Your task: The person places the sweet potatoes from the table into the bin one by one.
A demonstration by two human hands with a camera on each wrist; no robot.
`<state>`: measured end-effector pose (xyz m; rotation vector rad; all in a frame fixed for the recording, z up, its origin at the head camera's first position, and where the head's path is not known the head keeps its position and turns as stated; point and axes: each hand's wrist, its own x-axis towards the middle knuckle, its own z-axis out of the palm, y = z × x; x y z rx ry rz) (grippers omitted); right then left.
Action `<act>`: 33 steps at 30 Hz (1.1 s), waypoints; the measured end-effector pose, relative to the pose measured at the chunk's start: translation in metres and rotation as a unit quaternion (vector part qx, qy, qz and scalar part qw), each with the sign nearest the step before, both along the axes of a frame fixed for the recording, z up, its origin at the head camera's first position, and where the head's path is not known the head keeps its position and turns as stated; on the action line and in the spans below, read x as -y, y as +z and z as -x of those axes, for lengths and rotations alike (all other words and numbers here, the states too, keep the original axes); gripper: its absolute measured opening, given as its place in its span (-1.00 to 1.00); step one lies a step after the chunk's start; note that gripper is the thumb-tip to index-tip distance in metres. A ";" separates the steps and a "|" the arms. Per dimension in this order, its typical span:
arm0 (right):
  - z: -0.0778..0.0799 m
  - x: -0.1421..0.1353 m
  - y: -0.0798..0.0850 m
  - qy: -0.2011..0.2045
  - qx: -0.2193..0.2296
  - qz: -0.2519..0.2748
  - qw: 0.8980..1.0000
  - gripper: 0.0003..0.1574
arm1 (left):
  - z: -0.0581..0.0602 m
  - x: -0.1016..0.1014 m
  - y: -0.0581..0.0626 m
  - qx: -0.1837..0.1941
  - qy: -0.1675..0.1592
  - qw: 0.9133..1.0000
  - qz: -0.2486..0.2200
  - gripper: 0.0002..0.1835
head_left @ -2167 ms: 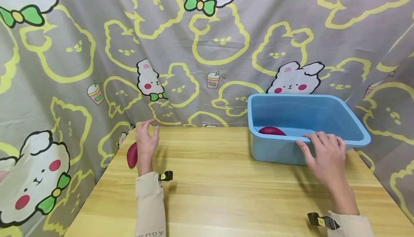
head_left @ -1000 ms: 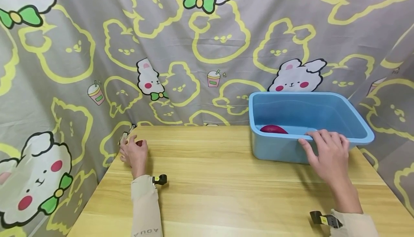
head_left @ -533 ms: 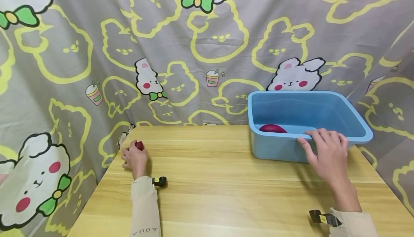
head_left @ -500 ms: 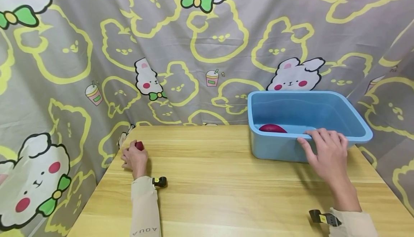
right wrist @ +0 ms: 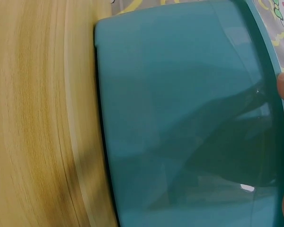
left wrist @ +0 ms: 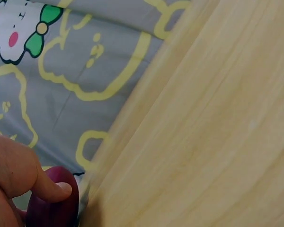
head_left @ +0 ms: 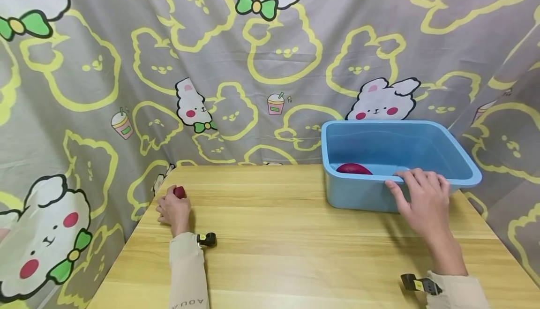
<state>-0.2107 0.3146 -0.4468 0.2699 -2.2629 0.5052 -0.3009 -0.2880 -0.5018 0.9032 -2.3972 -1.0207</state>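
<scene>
At the far left of the table, my left hand (head_left: 175,210) grips a dark purple-red, smooth, oblong object (head_left: 180,192). Its rounded end shows beyond the hand, and the rest is covered. The left wrist view has a finger pressing along the side of this purple object (left wrist: 57,205), close to the table edge. My right hand (head_left: 423,201) holds the near rim of a light blue plastic tub (head_left: 358,194), thumb and fingertips at the lip. A second purple-red oblong object (head_left: 353,169) lies inside the tub, partly hidden by the near wall.
The wooden table (head_left: 270,243) stretches between the two hands. A grey curtain (head_left: 236,65) with yellow outlines and white rabbits hangs behind and along both sides. The tub stands at the back right, near the curtain.
The left hand has come down from above the table, slightly left, onto the purple object and now grips it. The right hand has stayed at the tub's rim.
</scene>
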 end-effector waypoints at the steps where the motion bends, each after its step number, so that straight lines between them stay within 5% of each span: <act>1: 0.000 0.000 0.000 0.000 0.000 0.001 1.000 -0.51 | 0.000 0.000 0.000 0.000 -0.001 1.000 -0.001 -0.38; 19: 0.001 0.001 0.000 0.003 -0.003 0.003 1.000 -0.53 | 0.001 -0.006 0.006 -0.016 -0.007 1.000 -0.013 -0.39; 33: 0.000 0.001 0.000 0.002 -0.004 0.003 1.000 -0.48 | -0.005 -0.010 0.024 -0.085 -0.012 0.996 0.003 -0.38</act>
